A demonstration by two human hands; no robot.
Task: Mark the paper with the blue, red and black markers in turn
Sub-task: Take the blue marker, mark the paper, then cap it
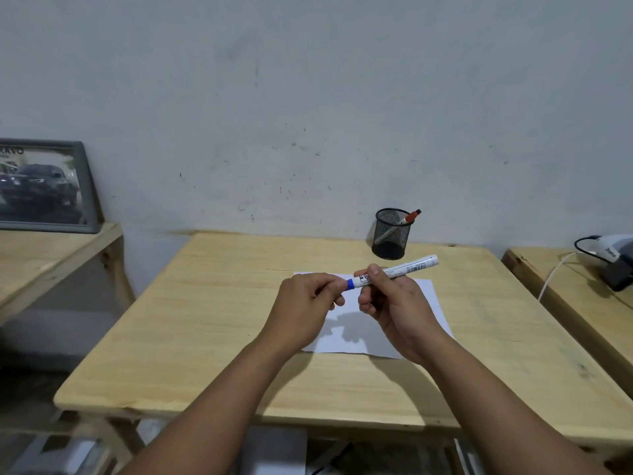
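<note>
Two bare hands were raised above one wooden table [212,337], and between them they held one blue marker [397,270]. One white sheet of paper [430,305] lay flat on the table under the hands, toward the far side and a little right of the middle. One black mesh pen cup [390,234] stood at the far edge of the table near the wall, beyond the paper, and one red-capped marker [411,217] leaned out of it to the right; whether another marker sat inside the cup could not be told.

The right hand [394,310] was closed around the marker's white barrel, thumb on top, with the barrel's tail end pointing to the far right and slightly upward. The left hand [308,306] pinched the blue cap end [350,284] between thumb and fingertips, its other fingers curled in. Both forearms reached in from the near edge, and the marker hung in the air above the paper without touching it.

One framed car picture [44,186] leaned against the wall on a second table at the far left. One dark device with a white cable [613,265] sat on a third table at the right.
</note>
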